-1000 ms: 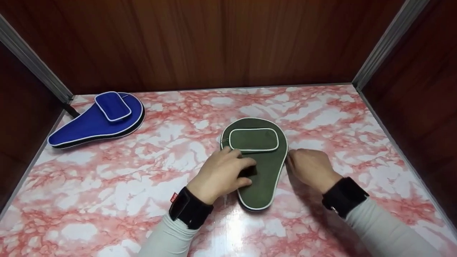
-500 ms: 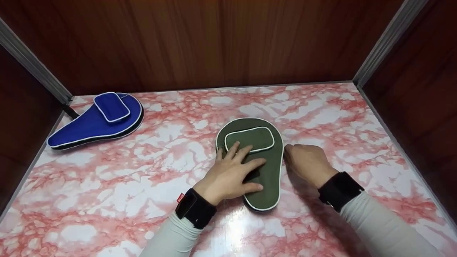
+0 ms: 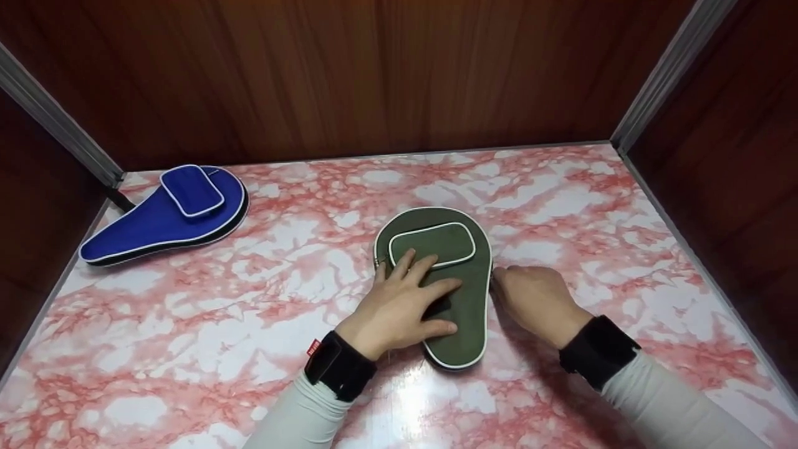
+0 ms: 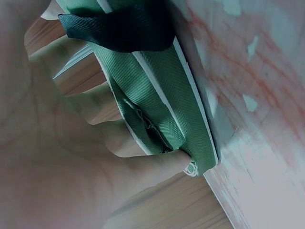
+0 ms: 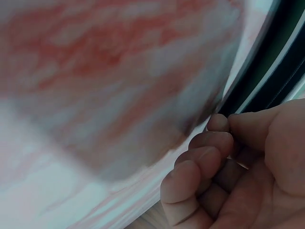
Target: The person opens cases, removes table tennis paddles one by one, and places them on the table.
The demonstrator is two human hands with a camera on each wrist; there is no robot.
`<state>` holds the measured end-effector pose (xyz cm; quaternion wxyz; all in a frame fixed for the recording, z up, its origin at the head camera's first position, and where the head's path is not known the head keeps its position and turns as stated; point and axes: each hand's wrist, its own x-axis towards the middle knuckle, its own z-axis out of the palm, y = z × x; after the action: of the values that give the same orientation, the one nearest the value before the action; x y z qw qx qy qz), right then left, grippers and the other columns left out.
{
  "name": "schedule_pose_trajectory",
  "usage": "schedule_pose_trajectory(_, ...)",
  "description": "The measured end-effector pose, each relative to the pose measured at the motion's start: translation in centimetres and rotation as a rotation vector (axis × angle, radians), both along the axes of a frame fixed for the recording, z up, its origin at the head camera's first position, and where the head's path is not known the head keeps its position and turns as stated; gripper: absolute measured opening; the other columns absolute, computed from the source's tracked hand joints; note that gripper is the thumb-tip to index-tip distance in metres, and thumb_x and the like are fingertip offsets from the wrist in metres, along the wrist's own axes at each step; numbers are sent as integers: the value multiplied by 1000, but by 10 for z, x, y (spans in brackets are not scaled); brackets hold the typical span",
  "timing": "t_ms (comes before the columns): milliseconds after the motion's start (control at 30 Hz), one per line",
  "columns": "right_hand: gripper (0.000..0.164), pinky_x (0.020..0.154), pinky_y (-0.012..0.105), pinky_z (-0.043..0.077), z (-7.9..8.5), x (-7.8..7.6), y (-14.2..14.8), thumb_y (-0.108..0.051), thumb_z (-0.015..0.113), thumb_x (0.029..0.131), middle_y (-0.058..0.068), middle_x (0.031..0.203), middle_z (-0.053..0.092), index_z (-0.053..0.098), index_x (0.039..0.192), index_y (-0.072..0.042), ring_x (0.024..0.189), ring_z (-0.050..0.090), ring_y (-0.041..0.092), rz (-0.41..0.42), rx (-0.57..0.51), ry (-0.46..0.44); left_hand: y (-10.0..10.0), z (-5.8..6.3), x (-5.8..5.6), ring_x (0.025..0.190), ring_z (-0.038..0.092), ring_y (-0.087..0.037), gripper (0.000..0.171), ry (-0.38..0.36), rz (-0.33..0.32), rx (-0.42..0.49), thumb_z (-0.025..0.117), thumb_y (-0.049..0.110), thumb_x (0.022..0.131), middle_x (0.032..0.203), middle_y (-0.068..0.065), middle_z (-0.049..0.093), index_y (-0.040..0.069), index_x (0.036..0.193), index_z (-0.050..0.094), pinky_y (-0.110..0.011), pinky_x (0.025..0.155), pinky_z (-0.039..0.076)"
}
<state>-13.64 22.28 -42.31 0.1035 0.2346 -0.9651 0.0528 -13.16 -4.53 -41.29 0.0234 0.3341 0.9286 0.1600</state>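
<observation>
A green table tennis paddle case (image 3: pixel 467 299) with white piping lies on the table, its rounded end away from me. My left hand (image 3: pixel 399 308) rests across it with fingers spread, fingertips on the small front pocket (image 3: pixel 436 242) and thumb on the narrow part. In the left wrist view a black strap (image 4: pixel 124 26) crosses the green fabric. My right hand (image 3: pixel 536 299) is at the case's right edge, thumb and index finger pinched together at the dark zipper side (image 5: pixel 267 90). The fingertips hide the zipper pull between them.
A blue paddle case (image 3: pixel 168 218) with white piping and a black strap (image 3: pixel 118 199) lies at the far left of the red-and-white marbled table (image 3: pixel 280 299). Brown wood-grain panels (image 3: pixel 374 81) enclose the back and both sides.
My left hand has spread its fingers farther over the case, which has turned slightly and shifted left. My right hand moved up a little along the edge, then back toward me.
</observation>
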Motion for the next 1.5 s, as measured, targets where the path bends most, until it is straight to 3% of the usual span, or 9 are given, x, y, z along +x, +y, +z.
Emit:
schedule_pose_trajectory(367, 23, 57, 53, 54, -2, 15, -3, -11, 73, 101, 7, 66, 59, 61, 82, -14, 62, 66, 34, 34, 16, -32, 0, -1, 1, 163, 23, -52, 70, -9, 1, 1, 74, 65, 98, 174, -14, 39, 36, 160, 60, -84, 117, 25)
schedule_pose_trajectory(800, 9, 58, 51, 56, -3, 26, -6, -12, 75, 102, 8, 64, 59, 67, 97, -12, 63, 68, 32, 53, 36, 38, 0, 2, 2, 163, 24, -52, 70, -12, 3, 2, 74, 65, 98, 174, -14, 39, 35, 160, 60, -84, 117, 26)
schedule_pose_trajectory(1133, 24, 56, 50, 55, -4, 33, -6, -12, 76, 102, 7, 65, 58, 61, 83, -13, 61, 67, 31, 73, 23, 31, 0, 2, 1, 163, 24, -52, 70, -10, 5, 1, 74, 64, 98, 174, -14, 39, 35, 160, 60, -85, 116, 27)
schedule_pose_trajectory(1500, 29, 56, 47, 53, -2, 42, -7, -15, 74, 104, 3, 65, 59, 58, 80, -17, 60, 66, 27, 62, 19, -15, -1, 2, 2, 163, 23, -52, 70, -18, 8, 6, 75, 64, 98, 174, -13, 38, 36, 160, 60, -85, 117, 25)
